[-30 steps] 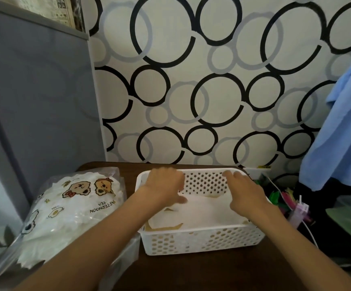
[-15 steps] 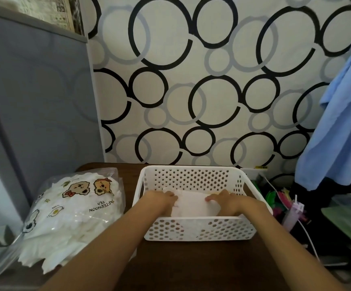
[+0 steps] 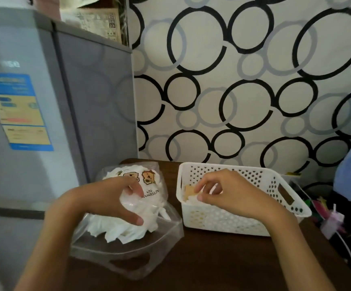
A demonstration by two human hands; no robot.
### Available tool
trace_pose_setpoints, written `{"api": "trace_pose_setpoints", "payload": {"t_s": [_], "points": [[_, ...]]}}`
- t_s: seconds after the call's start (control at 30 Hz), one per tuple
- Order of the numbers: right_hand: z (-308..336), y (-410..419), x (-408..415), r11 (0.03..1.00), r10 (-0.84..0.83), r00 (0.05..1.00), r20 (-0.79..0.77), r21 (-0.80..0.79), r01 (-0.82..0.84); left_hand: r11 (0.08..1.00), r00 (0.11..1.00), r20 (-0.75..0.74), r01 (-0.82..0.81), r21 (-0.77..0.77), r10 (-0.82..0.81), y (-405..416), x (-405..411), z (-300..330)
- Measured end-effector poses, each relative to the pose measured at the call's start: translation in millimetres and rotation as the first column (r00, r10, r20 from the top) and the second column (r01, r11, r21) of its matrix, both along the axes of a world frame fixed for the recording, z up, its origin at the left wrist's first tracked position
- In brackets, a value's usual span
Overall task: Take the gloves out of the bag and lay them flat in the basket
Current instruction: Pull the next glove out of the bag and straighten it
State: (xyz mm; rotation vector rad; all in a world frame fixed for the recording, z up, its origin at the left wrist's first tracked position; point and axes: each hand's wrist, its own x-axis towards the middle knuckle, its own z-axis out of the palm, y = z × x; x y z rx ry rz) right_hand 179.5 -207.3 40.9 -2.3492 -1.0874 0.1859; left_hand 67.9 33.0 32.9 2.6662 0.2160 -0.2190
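Clear plastic: the bag [image 3: 128,238] lay on the near left of the dark wooden table [image 3: 222,259], its mouth open toward the camera, so the white gloves [image 3: 126,227] spilled partway out and could be reached without tipping it. Printed cartoon faces and the words "AFTERNOON TEA" showed through the far top of the bag. The left hand [image 3: 115,198] rested over the mound of gloves, fingers spread and curved over the plastic with the thumb low on the near side, cupping the bundle. Judged as steadying or feeling for the next glove; no single glove was seen pinched free. The white perforated basket [image 3: 283,198] stood just to the right of the bag, close beside it, which kept each transfer short. The right hand [image 3: 229,192] sat inside the basket near its left wall, fingers curled, thumb and fingertips meeting at something pale and tan [image 3: 189,191] lying on white material. Whether that was a glove's cuff or a card liner could not be told, nor whether it was truly gripped or only touched. White material already lay low in the basket, probably gloves laid flat. Most of the stock remained in the bag, so the task looked early on. A grey fridge [image 3: 34,122] stood to the far left, and circle-patterned wallpaper [image 3: 243,80] lay behind. Thin gloves would likely cling together and come out in clumps.
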Motion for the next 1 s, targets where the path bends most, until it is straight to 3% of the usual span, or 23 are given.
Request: {"api": "trace_pose_setpoints", "payload": {"t_s": [0.17, 0.23, 0.37, 0.47, 0.53, 0.6, 0.7, 0.77, 0.8, 0.9, 1.0], "points": [[4.2, 44.4, -60.4, 0.93, 0.288, 0.951, -0.113, -0.204, -0.306, 0.998, 0.995, -0.086, 0.058, 0.032, -0.055, 16.1, -15.4, 2.2], [-1.1, 53.2, -71.8, 0.89, 0.321, 0.94, -0.12, -0.302, -0.342, 0.993, 0.997, -0.03, 0.075, 0.086, -0.073, 17.3, -12.7, -0.5], [-18.7, 71.4, -78.5, 0.925, 0.203, 0.959, 0.197, -0.361, -0.121, 0.998, 0.934, 0.353, -0.036, -0.044, 0.049, 18.5, 7.1, -21.6], [-41.7, 90.9, -78.0, 0.944, 0.105, 0.895, 0.433, -0.326, 0.047, 0.984, 0.869, 0.465, -0.133, -0.115, 0.172, 19.5, 19.1, -37.1], [-56.8, 101.5, -75.2, 0.947, 0.067, 0.862, 0.503, -0.304, 0.104, 0.965, 0.808, 0.528, -0.22, -0.144, 0.263, 17.7, 24.1, -45.1], [-66.6, 105.8, -71.2, 0.943, 0.059, 0.848, 0.526, -0.308, 0.126, 0.962, 0.802, 0.531, -0.224, -0.159, 0.274, 18.6, 24.2, -45.3], [-66.6, 103.0, -66.5, 0.968, 0.034, 0.877, 0.479, -0.233, 0.09, 0.994, 0.957, 0.288, 0.001, -0.109, 0.031, 27.4, 8.5, -31.6], [-58.1, 99.2, -62.8, 0.99, 0.012, 0.923, 0.386, -0.135, 0.044, 0.99, 0.99, 0.072, 0.127, -0.063, -0.123, 33.2, -4.9, -21.4], [-52.4, 96.3, -61.4, 0.994, 0.01, 0.948, 0.318, -0.103, 0.024, 0.988, 0.989, 0.032, 0.146, -0.041, -0.144, 35.0, -8.4, -18.5], [-39.9, 84.7, -54.6, 0.999, 0.043, 0.999, 0.025, -0.031, -0.042, 0.992, 0.99, 0.07, 0.123, -0.022, -0.121, 37.0, -7.3, -18.0], [-28.4, 73.6, -48.6, 0.975, 0.037, 0.977, -0.208, 0.222, 0.011, 0.996, 0.993, 0.075, 0.09, -0.028, -0.088, 37.5, -3.4, -21.0]]}}
